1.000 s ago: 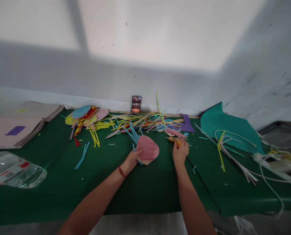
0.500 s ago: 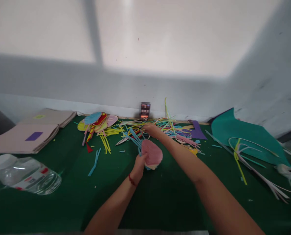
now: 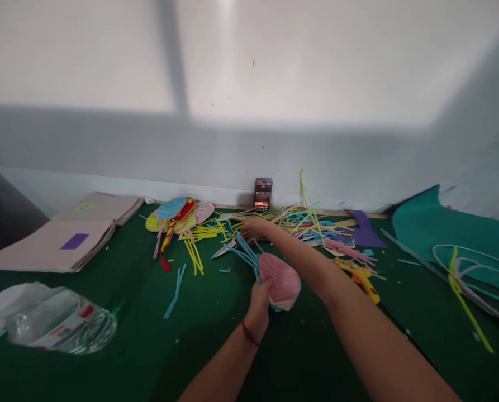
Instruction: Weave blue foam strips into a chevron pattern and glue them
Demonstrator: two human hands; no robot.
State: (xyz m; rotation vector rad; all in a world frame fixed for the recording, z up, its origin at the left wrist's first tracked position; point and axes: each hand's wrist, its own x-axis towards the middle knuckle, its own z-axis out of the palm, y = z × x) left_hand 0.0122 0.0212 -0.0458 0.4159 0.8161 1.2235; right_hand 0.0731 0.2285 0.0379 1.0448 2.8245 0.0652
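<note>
My left hand grips a rounded pink craft piece by its lower left side, thumb over its face. The piece is finely lined and has a pale, blue-edged underside. Light blue strips fan out from its upper left. Beyond them, my right hand is at the near edge of a heap of coloured strips, fingers bent downward. Its fingertips are small and partly hidden, so what they hold cannot be made out. Scissors lie just below and left of it, blades pointing left.
Finished-looking round craft pieces lie back left, near a pink booklet. A clear bottle lies front left. Right of my forearm are a yellow glue gun, a purple sheet and a teal sheet. A phone leans against the wall.
The view has swung left, so things appear further right. My right hand has shifted left over the strips, closer to the scissors. My left hand still holds the pink piece; the glue gun shows more.
</note>
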